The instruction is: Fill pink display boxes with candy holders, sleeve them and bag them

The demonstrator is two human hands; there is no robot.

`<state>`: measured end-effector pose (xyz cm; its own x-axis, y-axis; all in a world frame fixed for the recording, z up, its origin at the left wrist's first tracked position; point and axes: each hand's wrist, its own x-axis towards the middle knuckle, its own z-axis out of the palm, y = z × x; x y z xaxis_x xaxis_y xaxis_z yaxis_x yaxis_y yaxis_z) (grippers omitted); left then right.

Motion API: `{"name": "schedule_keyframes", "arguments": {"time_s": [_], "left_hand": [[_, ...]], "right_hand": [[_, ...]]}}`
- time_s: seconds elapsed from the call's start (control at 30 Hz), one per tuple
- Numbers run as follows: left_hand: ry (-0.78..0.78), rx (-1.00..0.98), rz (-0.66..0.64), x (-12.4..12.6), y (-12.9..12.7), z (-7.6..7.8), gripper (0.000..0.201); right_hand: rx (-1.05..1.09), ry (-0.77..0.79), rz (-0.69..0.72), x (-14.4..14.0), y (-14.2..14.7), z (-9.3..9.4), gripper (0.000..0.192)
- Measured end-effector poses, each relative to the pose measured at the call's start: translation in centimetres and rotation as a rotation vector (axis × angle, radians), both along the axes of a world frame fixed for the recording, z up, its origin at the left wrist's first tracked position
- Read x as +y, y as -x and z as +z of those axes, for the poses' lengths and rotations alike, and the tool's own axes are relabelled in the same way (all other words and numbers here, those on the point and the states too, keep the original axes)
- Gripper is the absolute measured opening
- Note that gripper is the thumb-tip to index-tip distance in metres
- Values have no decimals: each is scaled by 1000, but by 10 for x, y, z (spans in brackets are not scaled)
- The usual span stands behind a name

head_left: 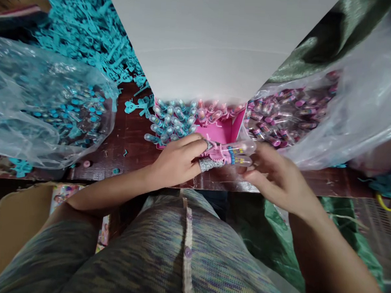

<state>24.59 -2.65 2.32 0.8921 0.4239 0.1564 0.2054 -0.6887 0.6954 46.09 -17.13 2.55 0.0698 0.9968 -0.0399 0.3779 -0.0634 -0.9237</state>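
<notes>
My left hand [178, 163], with grey wrapping on its finger and thumb tips, is closed on a bundle of clear round-ended tubes [237, 159] with pink figure-shaped plastic pieces [216, 151] around them. Small yellow and blue bits show inside the tubes. My right hand [275, 177] is at the tubes' rounded ends, its thumb and fingers apart; it is slightly blurred, and whether it touches them is unclear. Just beyond sits a pink box [220, 132] with a raised white lid [217, 42]. Blue tubes [173, 119] stand upright in its left part and pink tubes [215, 112] along the back right.
On the left lie a clear bag [18, 93] of blue-capped tubes and a heap of blue plastic pieces [87, 27]. To the right is another bag [357, 120] with pink-capped tubes. The brown table's front edge [213, 184] runs close to my body.
</notes>
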Motion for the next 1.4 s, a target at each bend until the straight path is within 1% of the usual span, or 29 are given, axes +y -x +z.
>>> {"name": "schedule_keyframes", "arguments": {"time_s": [0.03, 0.07, 0.1, 0.13, 0.2, 0.23, 0.27, 0.33, 0.4, 0.47, 0.53, 0.6, 0.7, 0.8, 0.9, 1.0, 1.07, 1.1, 1.17, 1.2, 1.23, 1.27, 1.3, 1.33, 1.37, 1.4], "left_hand": [[34, 19, -36, 3, -3, 1, 13], [63, 39, -68, 7, -8, 1, 10], [81, 53, -85, 15, -12, 1, 7], [85, 54, -86, 25, -17, 0, 6], [52, 37, -49, 50, -27, -5, 10], [17, 38, -29, 64, -31, -9, 12], [-30, 56, -22, 77, -35, -14, 16], [-144, 141, -49, 97, -40, -23, 24], [-267, 233, -79, 107, -43, -30, 28], [-372, 280, -95, 108, -43, -33, 31], [-437, 290, -97, 106, -43, -33, 33], [-459, 290, -92, 105, -43, -32, 36], [-453, 278, -79, 107, -43, -32, 36], [-421, 248, -71, 111, -42, -34, 33], [-369, 228, -64, 113, -42, -38, 29], [-328, 229, -71, 112, -45, -40, 27], [-288, 194, -60, 110, -43, -37, 27], [-268, 154, -46, 110, -38, -33, 26], [-262, 26, 9, 115, -18, -21, 23], [-290, -62, 68, 121, -4, -16, 20], [-338, -153, 158, 131, 11, -13, 18], [-397, -239, 277, 143, 27, -11, 18], [-456, -311, 413, 158, 42, -12, 21], [-504, -356, 553, 176, 53, -15, 24], [-527, -367, 673, 197, 61, -20, 29], [-534, -345, 745, 220, 64, -25, 33]], "right_hand": [[11, -14, -24, 3, -1, 0, 53], [9, -27, -45, 7, -4, 0, 60], [-15, -42, -67, 11, -9, 0, 58], [-67, -56, -92, 15, -16, 0, 50], [-249, -66, -147, 26, -34, 1, 38], [-363, -59, -158, 33, -43, 0, 36], [-486, -38, -146, 41, -51, -1, 35], [-722, 50, -67, 56, -61, -5, 34], [-897, 146, 29, 71, -63, -12, 33], [-992, 185, 101, 82, -64, -19, 33], [-1018, 165, 171, 89, -67, -26, 36], [-996, 129, 239, 95, -73, -31, 37], [-952, 110, 254, 102, -75, -34, 36], [-973, 121, 155, 102, -62, -30, 38], [-973, 76, 34, 92, -43, -30, 40], [-936, 50, -50, 82, -31, -40, 41], [-914, 85, -91, 80, -27, -52, 41], [-908, 105, -104, 80, -26, -57, 41], [-922, 107, -113, 80, -25, -63, 39], [-943, 77, -105, 79, -25, -64, 36], [-972, 21, -100, 76, -26, -63, 32], [-1003, -54, -110, 71, -28, -63, 30], [-1028, -140, -120, 64, -32, -63, 33], [-1047, -232, -197, 55, -40, -65, 38], [-1061, -285, -319, 45, -51, -70, 43], [-1068, -291, -415, 36, -66, -78, 47]]}}
